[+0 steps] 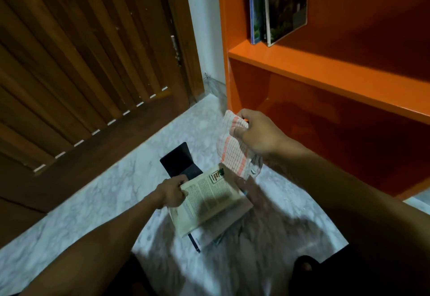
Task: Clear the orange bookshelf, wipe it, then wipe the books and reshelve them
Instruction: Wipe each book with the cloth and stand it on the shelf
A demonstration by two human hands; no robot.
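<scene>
The left hand (173, 191) pinched the top book (207, 199) of the floor stack; the right hand (252, 130) gripped the cloth (235, 156) above that book; a careless lift might have slid the stack apart.

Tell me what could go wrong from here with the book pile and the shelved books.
The left hand grips only the cream book's edge; lifting it may drag the uneven floor pile askew. The two shelved books lean unsupported and may topple when the next goes in. The cloth dangling from the right hand could snag the dark book.

Single head view, looking steeply down, close over floor (97, 191); orange bookshelf (325, 72) upper right.
</scene>
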